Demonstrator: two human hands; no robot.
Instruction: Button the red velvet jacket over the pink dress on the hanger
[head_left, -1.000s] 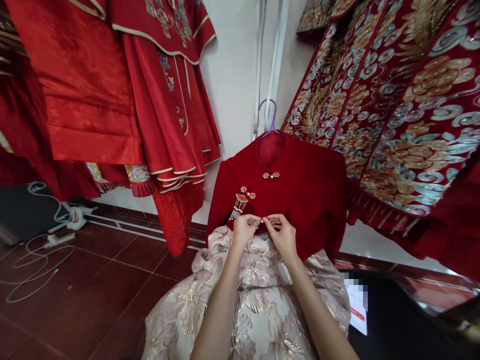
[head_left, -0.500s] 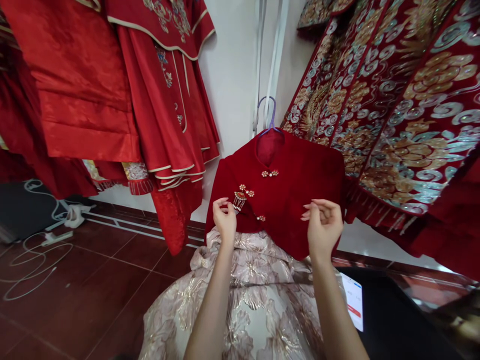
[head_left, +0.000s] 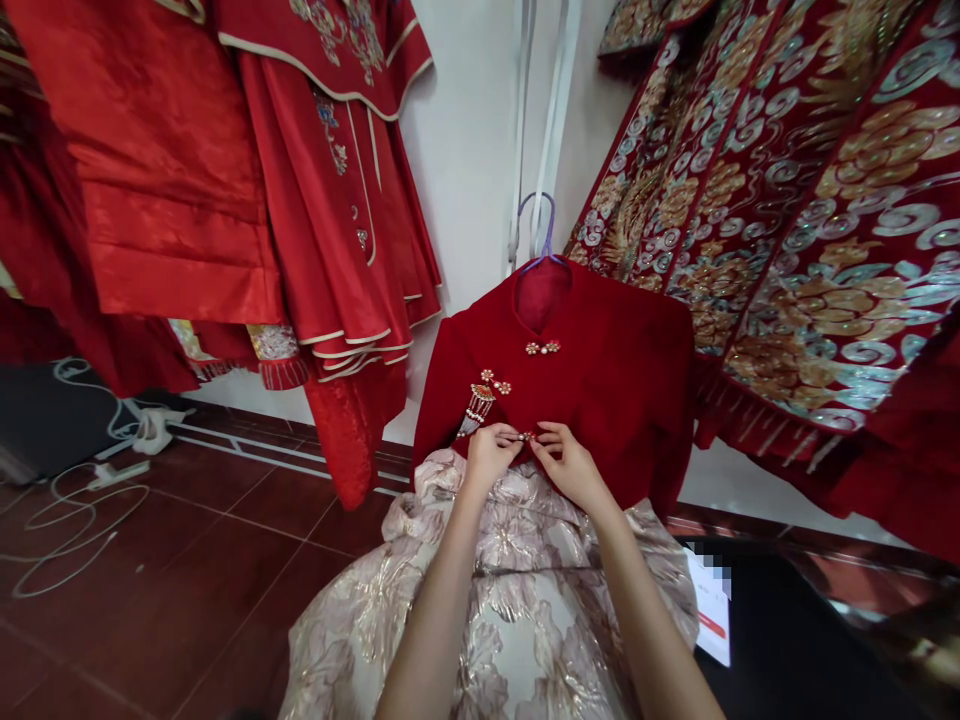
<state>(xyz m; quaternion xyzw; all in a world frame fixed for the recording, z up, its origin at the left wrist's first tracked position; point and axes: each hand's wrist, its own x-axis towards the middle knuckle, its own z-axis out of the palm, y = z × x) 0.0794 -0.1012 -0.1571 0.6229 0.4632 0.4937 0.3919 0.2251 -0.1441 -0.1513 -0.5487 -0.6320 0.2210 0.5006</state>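
A dark red velvet jacket (head_left: 600, 380) hangs on a purple hanger (head_left: 549, 235) in front of me. At its lower front edge, my left hand (head_left: 491, 452) pinches one side of a beaded button clasp (head_left: 527, 437). From the other side my right hand (head_left: 568, 462) holds the same clasp with its fingertips, so the fingers partly cover it. Another clasp (head_left: 542, 348) sits below the collar, its two sides together. On the chest is a fan-shaped ornament (head_left: 481, 395) with bead tassels, above my left hand. A pale floral brocade skirt (head_left: 510, 610) spreads beneath my forearms.
Red garments (head_left: 172, 200) hang at the left, and a heavily embroidered red garment (head_left: 810, 220) hangs at the right. A phone (head_left: 711, 615) lies on a black surface (head_left: 795, 640). White cables (head_left: 71, 520) trail over the tiled floor (head_left: 202, 580).
Both hands have moved inward from the jacket's sides and now meet at the lower clasp. The bead tassels hang more to the left, and the jacket's right side hangs free.
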